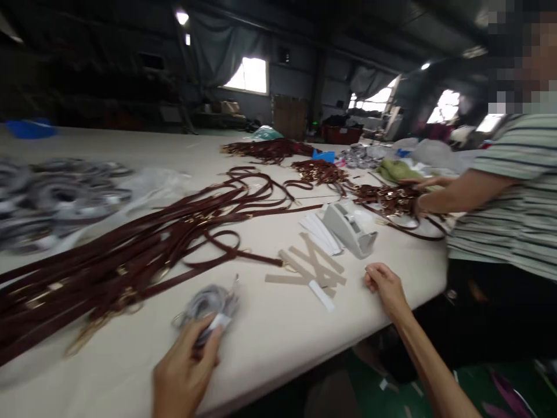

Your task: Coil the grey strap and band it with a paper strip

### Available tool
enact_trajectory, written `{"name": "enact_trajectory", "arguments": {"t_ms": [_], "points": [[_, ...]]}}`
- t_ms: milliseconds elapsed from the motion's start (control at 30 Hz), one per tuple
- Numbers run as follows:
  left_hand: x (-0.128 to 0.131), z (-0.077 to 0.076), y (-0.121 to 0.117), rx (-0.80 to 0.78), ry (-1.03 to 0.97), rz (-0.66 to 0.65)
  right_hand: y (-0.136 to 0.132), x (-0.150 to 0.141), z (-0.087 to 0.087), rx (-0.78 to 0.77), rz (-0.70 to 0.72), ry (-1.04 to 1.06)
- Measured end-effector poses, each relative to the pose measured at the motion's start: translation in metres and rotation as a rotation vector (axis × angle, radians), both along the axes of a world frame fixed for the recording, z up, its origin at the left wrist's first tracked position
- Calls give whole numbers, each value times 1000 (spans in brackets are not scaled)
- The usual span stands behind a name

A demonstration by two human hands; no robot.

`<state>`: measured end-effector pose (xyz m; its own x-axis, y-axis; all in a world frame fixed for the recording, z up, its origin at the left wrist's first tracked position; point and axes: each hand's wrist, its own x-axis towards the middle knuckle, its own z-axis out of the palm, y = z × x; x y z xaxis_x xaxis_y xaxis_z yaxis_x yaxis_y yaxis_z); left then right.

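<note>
We have our left hand (185,371) closed around a small bundle of coiled grey strap (209,305), its fingers pressed over a white paper slip (219,325) on the coil. The bundle sits near the front edge of a long cream-covered work table (265,360), and a slim metal clasp (235,283) sticks up from its far side. The work in hand looks like handling this single coil, which appears to rest on the table rather than being lifted clear. Our right hand (385,288) lies on the table edge with its fingers loosely curled and nothing in them. It is near a loose scatter of flat beige strips (311,270), a narrow white strip (321,295), a stack of white paper strips (319,232) and a grey tape dispenser (348,229). With the left hand occupied, any reach toward these calls for the free right hand. To our left lies a broad spread of dark brown leather straps with gold-coloured fittings (108,273). Beyond us, a co-worker's hand (429,184) in a striped sleeve (500,157) rests on a separate heap of brown straps (387,198).
</note>
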<state>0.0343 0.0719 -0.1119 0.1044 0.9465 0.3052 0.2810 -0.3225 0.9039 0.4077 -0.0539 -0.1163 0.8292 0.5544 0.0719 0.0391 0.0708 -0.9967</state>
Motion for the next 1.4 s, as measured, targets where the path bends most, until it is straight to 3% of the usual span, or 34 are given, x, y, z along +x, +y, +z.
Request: {"name": "enact_trajectory", "arguments": {"t_ms": [100,200,300,433,633,967,1200,1400], "points": [[1,1,-3,-45,20,-47,1,-49,3,-51,235,24],[11,8,-12,-218,-147,-98,5,-112,19,-15,469,-2],[20,19,-28,-289,-306,-137,12,-167,38,57,651,-6],[22,30,-47,-306,-385,-192,20,-207,53,97,817,0],[19,39,-60,-315,-381,-266,24,-219,59,91,856,-52],[16,27,-65,-268,-334,-257,27,-220,54,-28,778,-120],[11,30,-68,-264,-360,-328,27,-219,54,-68,809,-162],[21,23,-72,-390,-446,-231,21,-220,55,-50,829,-75]]}}
